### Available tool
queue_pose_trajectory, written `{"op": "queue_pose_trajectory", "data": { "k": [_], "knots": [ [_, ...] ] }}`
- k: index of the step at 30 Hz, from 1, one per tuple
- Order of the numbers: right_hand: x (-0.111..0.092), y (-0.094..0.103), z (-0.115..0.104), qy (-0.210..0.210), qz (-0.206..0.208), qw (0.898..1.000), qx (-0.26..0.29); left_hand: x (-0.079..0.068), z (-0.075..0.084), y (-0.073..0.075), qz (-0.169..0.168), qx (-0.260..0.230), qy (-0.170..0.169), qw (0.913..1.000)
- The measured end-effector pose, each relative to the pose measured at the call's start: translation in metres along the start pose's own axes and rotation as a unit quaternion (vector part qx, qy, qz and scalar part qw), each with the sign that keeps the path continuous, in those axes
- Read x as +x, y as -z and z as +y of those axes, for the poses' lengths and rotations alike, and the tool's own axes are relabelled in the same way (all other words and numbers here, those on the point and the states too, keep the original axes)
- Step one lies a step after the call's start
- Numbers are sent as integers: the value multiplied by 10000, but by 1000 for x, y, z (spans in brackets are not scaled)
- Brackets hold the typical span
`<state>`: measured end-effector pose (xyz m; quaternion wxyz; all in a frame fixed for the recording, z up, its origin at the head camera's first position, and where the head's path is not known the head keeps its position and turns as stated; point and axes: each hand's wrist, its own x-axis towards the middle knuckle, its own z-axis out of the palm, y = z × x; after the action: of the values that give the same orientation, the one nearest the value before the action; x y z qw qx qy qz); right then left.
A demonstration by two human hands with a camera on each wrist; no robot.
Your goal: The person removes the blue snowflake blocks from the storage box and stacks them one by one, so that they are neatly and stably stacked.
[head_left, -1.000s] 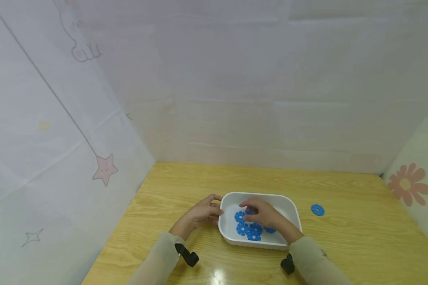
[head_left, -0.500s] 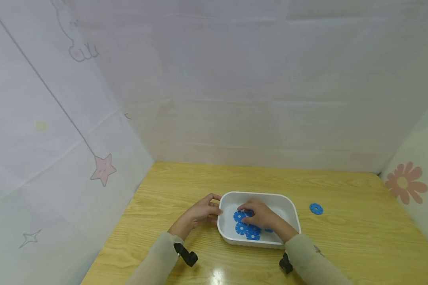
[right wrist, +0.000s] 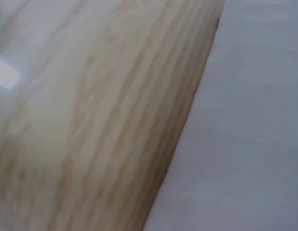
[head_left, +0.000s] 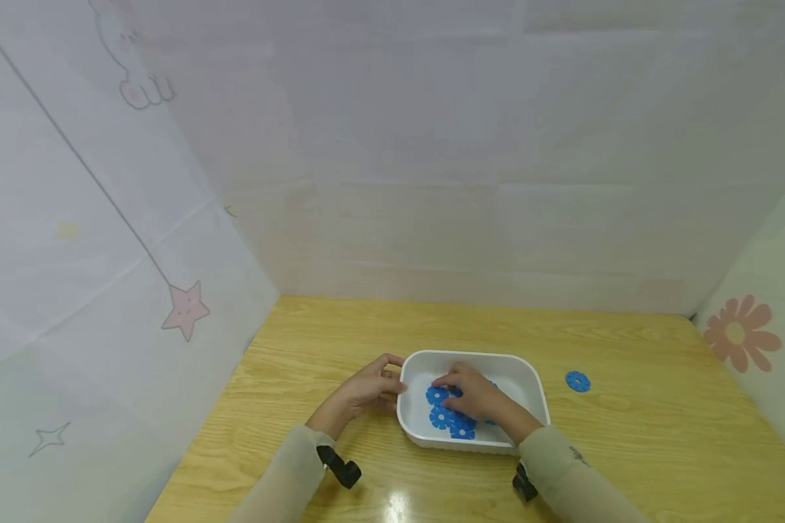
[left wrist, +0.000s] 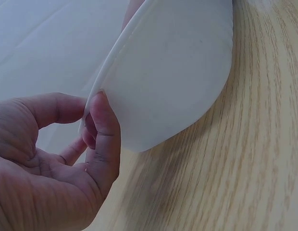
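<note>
A white plastic basin (head_left: 425,366) sits on the table with several blue snowflake-shaped discs (head_left: 441,417) lying loosely in it, some overlapping. At its left end, my left hand (head_left: 368,388) grips the rim between thumb and fingers. In the left wrist view, the left hand (left wrist: 57,154) has its fingers at the basin's edge (left wrist: 173,72). My right hand (head_left: 474,394) is down inside the basin over the discs, with thumb and index finger apart and a disc showing between them. Whether it pinches that disc is unclear. The right wrist view shows no hand.
One more blue disc (head_left: 578,381) lies on the wooden table (head_left: 641,428), right of the basin. Pale printed cloth (head_left: 392,181) hangs behind the table and along both sides. Each wrist carries a small black camera (head_left: 348,473).
My right hand has lowered onto the discs in the basin, and its fingers have moved slightly in. The left hand keeps its place on the rim. The head view has shifted slightly.
</note>
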<state>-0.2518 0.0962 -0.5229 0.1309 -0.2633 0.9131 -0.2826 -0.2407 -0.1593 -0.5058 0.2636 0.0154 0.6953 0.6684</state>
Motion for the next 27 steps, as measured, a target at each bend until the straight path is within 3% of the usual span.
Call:
{"op": "queue_pose_trajectory", "data": {
  "k": [16,27],
  "knots": [
    [1,-4,-2,22,31,9985,-552,1,0,-1,42,51,-8,10000],
    [5,-6,0,-167,272,9991,-261,-1,1,-2,92,132,-16,9999]
  ]
}}
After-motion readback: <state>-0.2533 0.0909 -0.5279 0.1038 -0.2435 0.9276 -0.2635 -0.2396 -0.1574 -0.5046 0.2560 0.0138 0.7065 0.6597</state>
